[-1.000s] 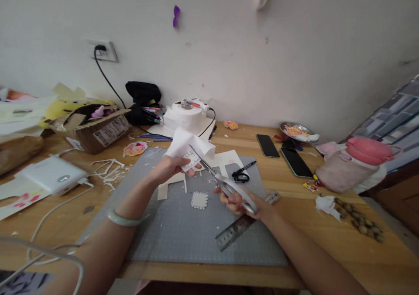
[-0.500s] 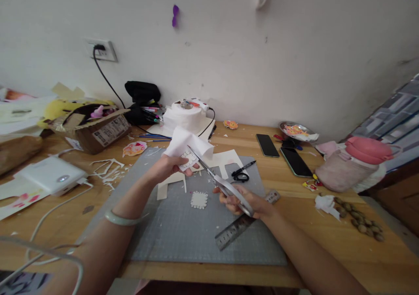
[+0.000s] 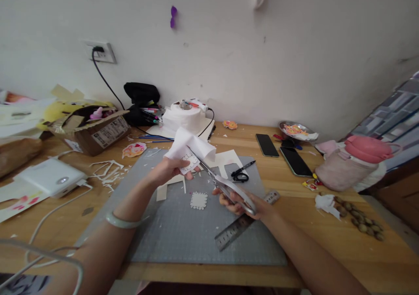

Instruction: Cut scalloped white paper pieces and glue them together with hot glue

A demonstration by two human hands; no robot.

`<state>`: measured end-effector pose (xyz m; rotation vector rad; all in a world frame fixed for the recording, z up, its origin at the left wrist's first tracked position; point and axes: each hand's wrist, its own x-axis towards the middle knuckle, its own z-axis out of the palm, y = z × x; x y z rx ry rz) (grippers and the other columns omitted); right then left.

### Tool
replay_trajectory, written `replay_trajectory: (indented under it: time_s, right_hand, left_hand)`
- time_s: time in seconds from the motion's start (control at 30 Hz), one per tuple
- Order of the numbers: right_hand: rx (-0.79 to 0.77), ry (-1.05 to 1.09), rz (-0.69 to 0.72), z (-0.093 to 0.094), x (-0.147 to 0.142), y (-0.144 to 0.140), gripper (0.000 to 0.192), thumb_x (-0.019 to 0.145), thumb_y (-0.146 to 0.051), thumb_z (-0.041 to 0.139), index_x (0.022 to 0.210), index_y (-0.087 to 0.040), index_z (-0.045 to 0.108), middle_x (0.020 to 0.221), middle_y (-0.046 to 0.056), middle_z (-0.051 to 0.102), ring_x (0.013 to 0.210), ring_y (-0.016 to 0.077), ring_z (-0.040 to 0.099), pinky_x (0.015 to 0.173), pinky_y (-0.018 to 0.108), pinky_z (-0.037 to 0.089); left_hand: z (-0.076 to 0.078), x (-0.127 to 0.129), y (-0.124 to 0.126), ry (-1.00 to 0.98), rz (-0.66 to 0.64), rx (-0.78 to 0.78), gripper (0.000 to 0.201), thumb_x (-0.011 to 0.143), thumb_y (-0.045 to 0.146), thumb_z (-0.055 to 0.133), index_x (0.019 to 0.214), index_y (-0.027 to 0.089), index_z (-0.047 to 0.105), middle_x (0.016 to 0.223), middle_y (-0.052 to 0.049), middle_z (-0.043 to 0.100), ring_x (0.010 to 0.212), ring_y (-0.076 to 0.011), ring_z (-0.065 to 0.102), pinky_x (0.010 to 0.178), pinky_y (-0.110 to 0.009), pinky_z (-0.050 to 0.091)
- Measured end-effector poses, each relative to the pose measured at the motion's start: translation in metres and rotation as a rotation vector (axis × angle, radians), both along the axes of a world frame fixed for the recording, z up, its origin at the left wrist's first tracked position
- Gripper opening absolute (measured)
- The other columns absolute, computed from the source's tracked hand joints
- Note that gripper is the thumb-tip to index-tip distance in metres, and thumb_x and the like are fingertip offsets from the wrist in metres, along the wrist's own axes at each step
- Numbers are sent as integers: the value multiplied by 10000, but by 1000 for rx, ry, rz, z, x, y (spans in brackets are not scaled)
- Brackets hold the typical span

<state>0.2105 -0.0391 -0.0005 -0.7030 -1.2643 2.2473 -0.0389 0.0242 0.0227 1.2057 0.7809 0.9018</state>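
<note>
My left hand (image 3: pixel 173 168) pinches a white sheet of paper (image 3: pixel 191 145) above the cutting mat. On its near part is a drawn outline with a scalloped edge. My right hand (image 3: pixel 240 202) grips a pair of scissors (image 3: pixel 234 191) by the handles, partly hiding them. The blades reach up and left to the paper, beside the drawn outline. Below my hands, a cut-out white scalloped square (image 3: pixel 199 200) lies flat on the grey cutting mat (image 3: pixel 183 238). Under my right wrist a metal ruler (image 3: pixel 229 234) lies slantwise, its middle covered.
Paper offcuts (image 3: pixel 225 159), a black pen (image 3: pixel 244 167) and small black scissors (image 3: pixel 240 178) lie behind my hands. Two phones (image 3: pixel 296 162), a pink-lidded container (image 3: pixel 350 166) and round brown fruits (image 3: pixel 360 220) are right. Left are a cardboard box (image 3: pixel 94 131) and a white power bank (image 3: pixel 54 176) with cables.
The paper in my left hand has tilted slightly, and its right corner hangs lower. The scissors stay at the paper with almost no shift. The whole view has moved a little.
</note>
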Motion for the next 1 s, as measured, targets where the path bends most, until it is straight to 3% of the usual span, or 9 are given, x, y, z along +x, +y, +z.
replay_trajectory:
  time_s: [0.2,0.4,0.7,1.0]
  right_hand:
    - [-25,16,30,-2,1,2,512,607,-519,711,966,-180,576,671,-61,403,425,-5,228,361,157,102]
    - [27,-86,16,-5,-1,5,432,614,-351,749,940,-176,527,613,-82,423,404,-2,250,335,128,156]
    - [67,-86,14,-7,0,4,435,615,-326,760,920,-181,486,630,-91,428,392,-8,277,330,132,197]
    - [-22,-55,42,-3,-2,3,454,619,-482,705,872,-182,478,590,-98,331,395,5,199,338,163,86]
  left_hand:
    - [0,2,-1,-14,-31,8,334,666,159,603,990,114,538,773,-87,674,647,-195,631,499,-257,498]
    - [-1,2,-1,-16,-36,20,315,673,154,592,982,113,545,781,-82,665,664,-186,630,505,-241,494]
    - [1,3,-2,-8,7,22,326,657,174,606,968,109,536,735,-82,679,574,-176,626,488,-248,485]
    - [1,4,-2,-37,7,14,344,630,163,635,960,123,549,749,-69,673,629,-190,640,467,-231,489]
